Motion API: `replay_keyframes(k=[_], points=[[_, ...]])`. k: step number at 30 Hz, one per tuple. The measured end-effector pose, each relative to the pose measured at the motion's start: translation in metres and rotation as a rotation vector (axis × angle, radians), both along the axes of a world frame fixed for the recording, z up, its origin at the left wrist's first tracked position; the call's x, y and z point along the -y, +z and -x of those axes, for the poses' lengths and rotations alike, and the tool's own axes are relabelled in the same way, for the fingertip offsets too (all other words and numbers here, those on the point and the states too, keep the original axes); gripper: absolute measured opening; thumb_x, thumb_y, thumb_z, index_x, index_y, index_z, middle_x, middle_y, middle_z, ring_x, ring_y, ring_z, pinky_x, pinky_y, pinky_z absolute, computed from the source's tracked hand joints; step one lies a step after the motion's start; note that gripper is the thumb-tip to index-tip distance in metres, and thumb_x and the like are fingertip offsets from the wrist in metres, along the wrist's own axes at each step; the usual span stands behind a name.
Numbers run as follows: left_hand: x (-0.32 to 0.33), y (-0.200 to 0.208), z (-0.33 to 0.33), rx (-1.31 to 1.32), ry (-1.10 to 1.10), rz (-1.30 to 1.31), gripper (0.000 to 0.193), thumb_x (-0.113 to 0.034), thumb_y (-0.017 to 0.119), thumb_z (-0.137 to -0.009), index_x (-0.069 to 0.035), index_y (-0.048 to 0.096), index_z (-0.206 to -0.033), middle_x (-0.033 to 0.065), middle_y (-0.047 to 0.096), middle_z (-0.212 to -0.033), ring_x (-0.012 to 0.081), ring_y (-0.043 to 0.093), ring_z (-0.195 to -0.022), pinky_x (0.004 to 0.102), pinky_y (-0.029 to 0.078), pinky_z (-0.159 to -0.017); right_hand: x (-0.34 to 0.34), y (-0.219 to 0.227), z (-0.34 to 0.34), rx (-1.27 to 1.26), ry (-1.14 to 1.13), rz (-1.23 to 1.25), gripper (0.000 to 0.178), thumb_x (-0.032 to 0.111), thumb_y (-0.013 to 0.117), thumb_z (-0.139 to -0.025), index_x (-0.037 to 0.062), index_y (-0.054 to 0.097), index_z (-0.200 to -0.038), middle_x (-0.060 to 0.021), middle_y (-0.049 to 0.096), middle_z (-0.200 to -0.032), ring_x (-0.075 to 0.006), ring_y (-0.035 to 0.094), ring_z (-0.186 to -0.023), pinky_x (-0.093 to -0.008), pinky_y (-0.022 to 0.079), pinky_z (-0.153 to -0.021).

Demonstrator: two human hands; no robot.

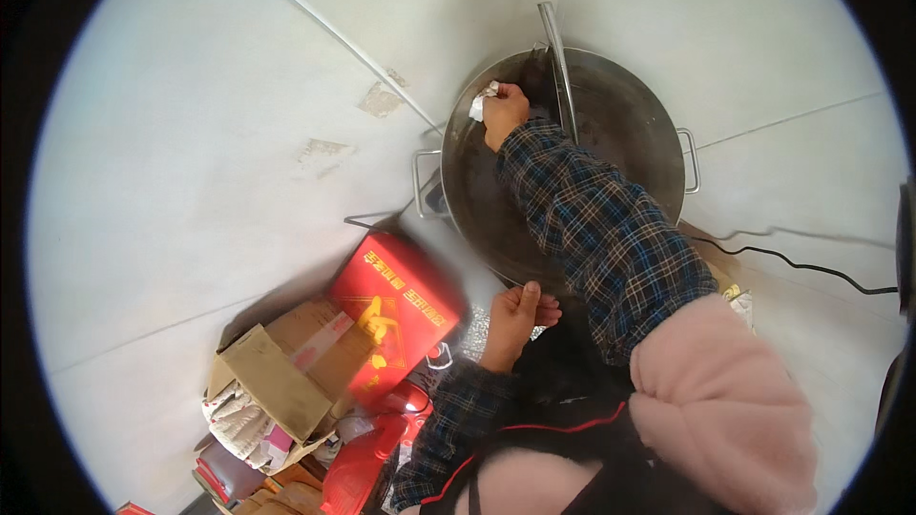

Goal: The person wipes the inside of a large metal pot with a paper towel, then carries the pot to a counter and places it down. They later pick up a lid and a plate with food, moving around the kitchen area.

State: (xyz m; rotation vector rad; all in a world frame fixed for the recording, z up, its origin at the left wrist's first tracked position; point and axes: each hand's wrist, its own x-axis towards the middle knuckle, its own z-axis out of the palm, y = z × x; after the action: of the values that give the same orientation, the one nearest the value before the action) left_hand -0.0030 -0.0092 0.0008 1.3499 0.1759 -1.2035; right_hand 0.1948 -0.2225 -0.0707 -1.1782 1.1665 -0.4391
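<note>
My right hand (504,113) was closed around a white rag (483,101), which stuck out at the hand's upper left and pressed against the inner wall of the pot (630,124) near its far-left rim. The plaid sleeve ran from that hand back across the pot's dark inside. Just right of the hand, a long metal handle (559,57) rose out of the pot and past its far rim. My left hand (518,310) gripped the near rim, thumb up and fingers curled under the edge. Left of the pot stood a red box (396,310), and beyond it a brown carton (286,367). A black cable (801,265) trailed over the white floor to the right.
</note>
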Motion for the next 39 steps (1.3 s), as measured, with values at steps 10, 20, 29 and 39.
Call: replay_keyframes(k=[10,20,29,39], points=[[0.003,0.001,-0.001,-0.029,-0.006,-0.035,0.043,-0.031,0.048,-0.097,0.010,0.057,-0.088,0.0180,0.065,-0.081,0.0230,0.066,-0.067,0.0318,0.056,-0.062,-0.036,0.022,0.011,0.067,0.070,0.394,0.019,0.000,0.064,-0.071,0.0029,0.064,-0.090,-0.0091,0.066,-0.078,-0.0166,0.061,-0.070,-0.0306,0.048,-0.064],[0.004,0.015,-0.007,0.017,-0.071,-0.054,0.044,-0.032,0.047,-0.097,0.010,0.057,-0.089,0.0170,0.064,-0.081,0.0234,0.065,-0.068,0.0335,0.057,-0.063,-0.034,0.044,0.083,0.231,0.593,0.052,0.019,0.002,0.064,-0.075,0.0034,0.065,-0.094,-0.0084,0.066,-0.082,-0.0156,0.061,-0.071,-0.0293,0.049,-0.064],[0.001,0.006,-0.005,0.019,-0.063,-0.047,0.045,-0.033,0.047,-0.097,0.011,0.057,-0.092,0.0182,0.064,-0.083,0.0245,0.065,-0.069,0.0341,0.057,-0.063,0.001,0.022,0.042,0.352,0.081,-0.496,0.031,-0.010,0.054,-0.079,-0.0007,0.053,-0.108,-0.0106,0.061,-0.100,-0.0224,0.063,-0.087,-0.0359,0.053,-0.073],[-0.001,0.001,-0.006,0.017,-0.091,-0.042,0.046,-0.033,0.046,-0.097,0.012,0.057,-0.092,0.0199,0.064,-0.084,0.0260,0.066,-0.069,0.0338,0.057,-0.062,-0.059,-0.005,0.036,0.127,0.090,-0.376,0.021,-0.002,0.066,-0.072,0.0015,0.063,-0.092,-0.0119,0.065,-0.083,-0.0217,0.063,-0.072,-0.0350,0.051,-0.063]])
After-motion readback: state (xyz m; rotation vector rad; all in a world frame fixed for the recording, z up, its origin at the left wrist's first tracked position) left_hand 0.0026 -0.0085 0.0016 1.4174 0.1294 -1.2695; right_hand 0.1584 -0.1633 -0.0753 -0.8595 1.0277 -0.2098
